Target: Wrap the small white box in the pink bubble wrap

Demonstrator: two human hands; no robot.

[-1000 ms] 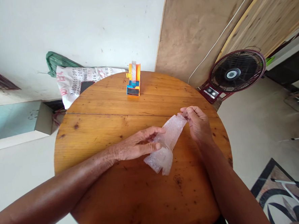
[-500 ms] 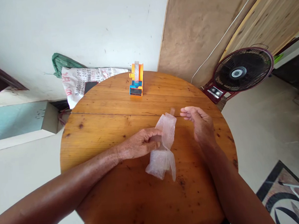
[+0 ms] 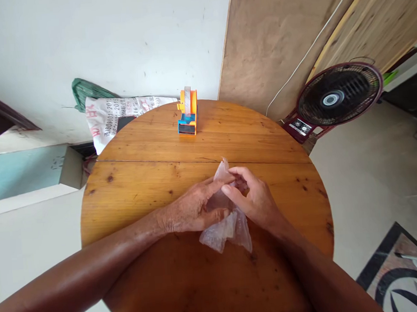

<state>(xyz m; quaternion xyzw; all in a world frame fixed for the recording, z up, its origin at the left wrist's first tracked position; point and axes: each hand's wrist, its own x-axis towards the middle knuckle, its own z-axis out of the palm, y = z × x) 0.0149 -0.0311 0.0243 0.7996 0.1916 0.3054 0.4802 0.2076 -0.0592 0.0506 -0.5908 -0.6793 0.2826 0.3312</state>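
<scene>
A crumpled strip of clear bubble wrap (image 3: 224,230) lies on the round wooden table (image 3: 154,187) in front of me. My left hand (image 3: 192,208) grips its middle, fingers curled round the plastic. My right hand (image 3: 253,200) has come in against the left and pinches the upper part of the same strip, whose top corner (image 3: 224,167) pokes up above the fingers. The lower end of the wrap bunches out below both hands. An orange and blue tape dispenser (image 3: 187,112) stands at the table's far edge, well away from my hands.
A dark red floor fan (image 3: 335,99) stands to the right of the table. A printed white sack (image 3: 114,112) and a green bag (image 3: 84,90) lie against the wall behind it. A patterned rug (image 3: 403,276) covers the floor at lower right.
My right hand let go of the strip's far end, then moved left and closed on the wrap beside my left hand. The strip has folded in and bunched up.
</scene>
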